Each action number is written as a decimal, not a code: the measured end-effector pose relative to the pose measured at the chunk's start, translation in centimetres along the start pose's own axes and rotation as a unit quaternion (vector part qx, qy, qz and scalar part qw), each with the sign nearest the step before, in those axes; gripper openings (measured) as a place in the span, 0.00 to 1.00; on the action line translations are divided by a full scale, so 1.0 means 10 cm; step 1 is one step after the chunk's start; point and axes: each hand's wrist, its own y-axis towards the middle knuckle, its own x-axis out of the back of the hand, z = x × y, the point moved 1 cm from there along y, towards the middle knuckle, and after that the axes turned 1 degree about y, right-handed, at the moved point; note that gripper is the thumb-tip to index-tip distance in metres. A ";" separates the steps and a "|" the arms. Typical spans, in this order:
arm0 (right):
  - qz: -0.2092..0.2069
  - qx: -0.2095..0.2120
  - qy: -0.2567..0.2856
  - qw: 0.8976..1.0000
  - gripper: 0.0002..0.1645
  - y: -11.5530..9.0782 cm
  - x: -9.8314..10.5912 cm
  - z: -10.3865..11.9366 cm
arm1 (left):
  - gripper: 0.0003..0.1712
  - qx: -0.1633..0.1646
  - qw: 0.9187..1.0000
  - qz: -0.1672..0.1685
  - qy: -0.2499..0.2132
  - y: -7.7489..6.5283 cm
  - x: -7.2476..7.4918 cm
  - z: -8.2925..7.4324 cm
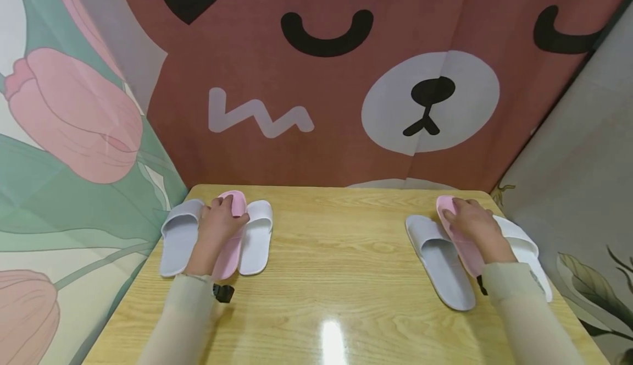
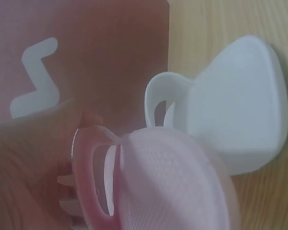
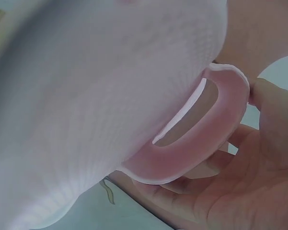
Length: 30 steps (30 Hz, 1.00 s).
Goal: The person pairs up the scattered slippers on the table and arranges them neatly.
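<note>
On the left of the table, my left hand (image 1: pixel 220 226) grips a pink slipper (image 1: pixel 229 259) across its strap. That slipper stands between a grey slipper (image 1: pixel 177 247) and a white slipper (image 1: pixel 255 247). Over on the right, my right hand (image 1: pixel 476 226) holds the other pink slipper (image 1: pixel 466 247) around its strap, thumb on one side and fingers on the other in the right wrist view. A second grey slipper (image 1: pixel 447 274) lies to its left. The second white slipper (image 1: pixel 518 237) is partly hidden behind the right hand and sleeve.
The wooden table (image 1: pixel 336 255) separates the two slipper groups. A brown bear-print cloth (image 1: pixel 336 156) hangs along its back edge. Floral cloth (image 1: pixel 74 205) borders the left side, and a pale printed cloth (image 1: pixel 573 189) the right.
</note>
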 end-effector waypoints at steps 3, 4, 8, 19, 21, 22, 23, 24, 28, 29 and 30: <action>0.000 -0.003 -0.003 1.000 0.49 0.00 0.01 0.02 | 0.44 -0.004 1.000 -0.006 0.001 0.01 0.00 -0.02; 0.001 -0.005 -0.003 1.000 0.49 0.01 0.01 0.03 | 0.44 -0.005 1.000 -0.007 0.002 0.01 0.00 -0.03; -0.002 -0.006 -0.001 1.000 0.49 0.00 0.02 0.06 | 0.44 -0.005 1.000 -0.002 0.006 0.02 -0.01 -0.06; -0.011 0.019 -0.002 1.000 0.49 0.06 0.03 0.11 | 0.45 -0.007 1.000 0.002 -0.003 0.04 -0.02 -0.12; -0.010 0.020 -0.001 1.000 0.49 0.08 0.03 0.13 | 0.45 -0.006 1.000 0.002 -0.007 0.05 -0.03 -0.14; -0.009 0.020 0.000 1.000 0.49 0.08 0.03 0.14 | 0.45 -0.006 1.000 0.002 -0.009 0.06 -0.03 -0.14; -0.007 0.019 0.000 1.000 0.50 0.08 0.04 0.15 | 0.45 -0.005 1.000 0.002 -0.010 0.06 -0.04 -0.15; -0.005 0.017 -0.001 1.000 0.50 0.08 0.04 0.16 | 0.46 -0.004 1.000 0.002 -0.012 0.07 -0.04 -0.15; -0.001 0.009 -0.003 1.000 0.50 0.09 0.04 0.20 | 0.46 -0.002 1.000 0.005 -0.016 0.08 -0.04 -0.17; -0.001 0.008 -0.003 1.000 0.50 0.08 0.04 0.21 | 0.46 -0.002 1.000 0.006 -0.016 0.08 -0.04 -0.18; -0.003 0.009 -0.004 1.000 0.50 0.08 0.04 0.22 | 0.46 -0.003 1.000 0.007 -0.016 0.08 -0.03 -0.18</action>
